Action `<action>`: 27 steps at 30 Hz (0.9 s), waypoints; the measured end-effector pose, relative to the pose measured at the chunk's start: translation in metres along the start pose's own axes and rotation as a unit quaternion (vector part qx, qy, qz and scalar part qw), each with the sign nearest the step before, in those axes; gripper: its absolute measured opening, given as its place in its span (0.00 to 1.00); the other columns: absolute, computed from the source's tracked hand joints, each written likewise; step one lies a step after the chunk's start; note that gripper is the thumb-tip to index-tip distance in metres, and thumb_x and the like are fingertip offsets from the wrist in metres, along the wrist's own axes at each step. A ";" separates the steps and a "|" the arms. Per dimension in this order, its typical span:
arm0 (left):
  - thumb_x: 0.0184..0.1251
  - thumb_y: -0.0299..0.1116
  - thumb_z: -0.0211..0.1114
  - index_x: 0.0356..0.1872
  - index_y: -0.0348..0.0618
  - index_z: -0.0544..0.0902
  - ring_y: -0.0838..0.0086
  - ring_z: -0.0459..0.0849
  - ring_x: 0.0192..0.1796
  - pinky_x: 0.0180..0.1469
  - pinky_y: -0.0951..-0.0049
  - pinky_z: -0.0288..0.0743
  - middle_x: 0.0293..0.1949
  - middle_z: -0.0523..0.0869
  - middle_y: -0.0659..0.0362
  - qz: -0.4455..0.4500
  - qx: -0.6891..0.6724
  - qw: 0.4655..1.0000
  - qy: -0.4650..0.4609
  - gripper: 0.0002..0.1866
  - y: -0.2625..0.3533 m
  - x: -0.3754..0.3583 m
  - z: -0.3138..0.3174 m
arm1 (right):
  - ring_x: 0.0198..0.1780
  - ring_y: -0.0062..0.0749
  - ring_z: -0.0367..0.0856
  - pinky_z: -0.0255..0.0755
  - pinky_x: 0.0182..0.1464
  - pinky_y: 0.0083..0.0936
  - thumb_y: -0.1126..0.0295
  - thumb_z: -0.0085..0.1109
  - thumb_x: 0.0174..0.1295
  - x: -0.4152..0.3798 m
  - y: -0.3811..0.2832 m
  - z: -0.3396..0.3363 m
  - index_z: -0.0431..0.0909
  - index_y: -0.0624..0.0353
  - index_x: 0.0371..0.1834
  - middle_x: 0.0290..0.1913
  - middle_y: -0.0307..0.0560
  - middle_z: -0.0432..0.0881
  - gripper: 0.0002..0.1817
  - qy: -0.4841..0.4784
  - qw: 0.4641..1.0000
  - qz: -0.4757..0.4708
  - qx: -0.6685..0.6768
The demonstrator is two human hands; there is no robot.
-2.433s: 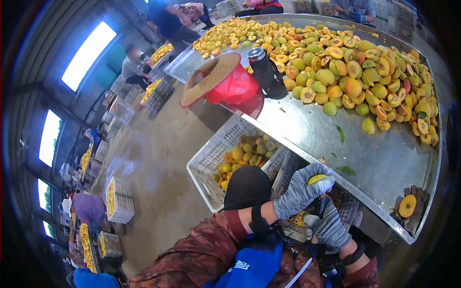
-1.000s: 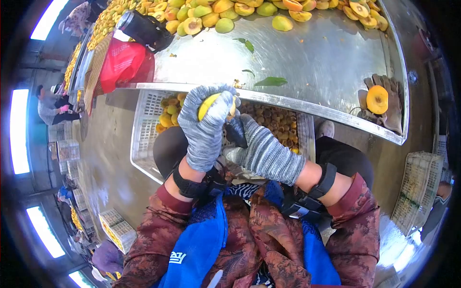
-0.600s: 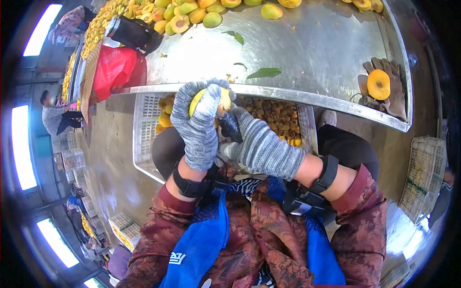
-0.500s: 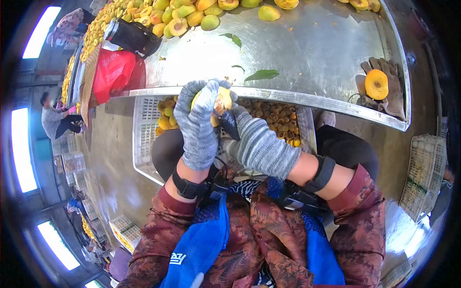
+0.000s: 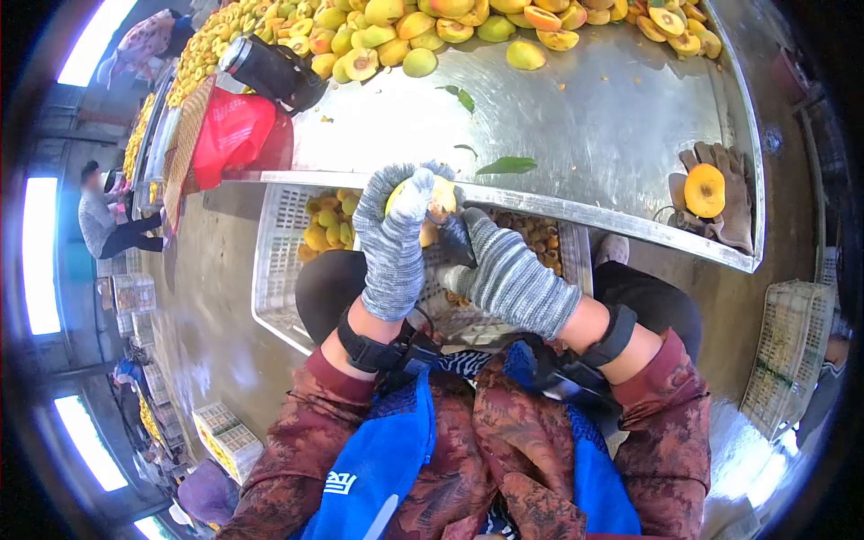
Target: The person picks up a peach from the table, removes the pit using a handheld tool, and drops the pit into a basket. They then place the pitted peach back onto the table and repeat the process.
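Note:
My left hand (image 5: pixel 391 256), in a grey knit glove, is closed round a yellow peach (image 5: pixel 442 198) just in front of the table edge. A cut, pale brownish face of the fruit shows between the fingers. My right hand (image 5: pixel 522 274), gloved alike, grips a black-handled tool (image 5: pixel 457 239) pointed up at the peach; its working end is hidden. Beneath both hands stands a white plastic crate (image 5: pixel 274 261), with yellow-green peaches (image 5: pixel 331 220) in its left part and brown pits or scraps (image 5: pixel 538 236) on the right.
The metal table (image 5: pixel 612 135) bears a heap of peach halves (image 5: pixel 387 36), a black flask (image 5: pixel 274 72), a red bag (image 5: pixel 234 130) and leaves (image 5: pixel 507 166). At its right corner lie brown gloves (image 5: pixel 733 202) with a peach half (image 5: pixel 705 191). Another person (image 5: pixel 108 216) sits far left.
My view has tilted up a little, so more of the fruit heap shows. Both hands keep their grip on the peach and the tool, close together.

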State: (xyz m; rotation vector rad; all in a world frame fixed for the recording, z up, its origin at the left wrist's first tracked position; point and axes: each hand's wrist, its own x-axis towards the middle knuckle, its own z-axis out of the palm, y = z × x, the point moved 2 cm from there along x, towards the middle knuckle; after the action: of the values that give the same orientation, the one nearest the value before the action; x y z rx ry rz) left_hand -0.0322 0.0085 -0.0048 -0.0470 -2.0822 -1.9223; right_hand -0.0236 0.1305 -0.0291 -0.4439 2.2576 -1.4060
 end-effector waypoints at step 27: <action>0.58 0.28 0.61 0.37 0.35 0.77 0.76 0.80 0.33 0.34 0.77 0.76 0.34 0.82 0.55 -0.005 -0.038 0.999 0.020 0.09 0.012 -0.001 0.025 | 0.42 0.36 0.78 0.72 0.44 0.28 0.71 0.60 0.49 -0.009 -0.001 -0.005 0.59 0.65 0.58 0.40 0.56 0.78 0.31 0.016 0.994 -0.010 0.108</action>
State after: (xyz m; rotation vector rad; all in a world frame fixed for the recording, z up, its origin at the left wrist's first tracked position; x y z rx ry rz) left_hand -0.0336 0.0343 0.0055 -0.0132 -1.9862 -1.9920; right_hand -0.0188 0.1379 -0.0250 -0.3759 2.1005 -1.6566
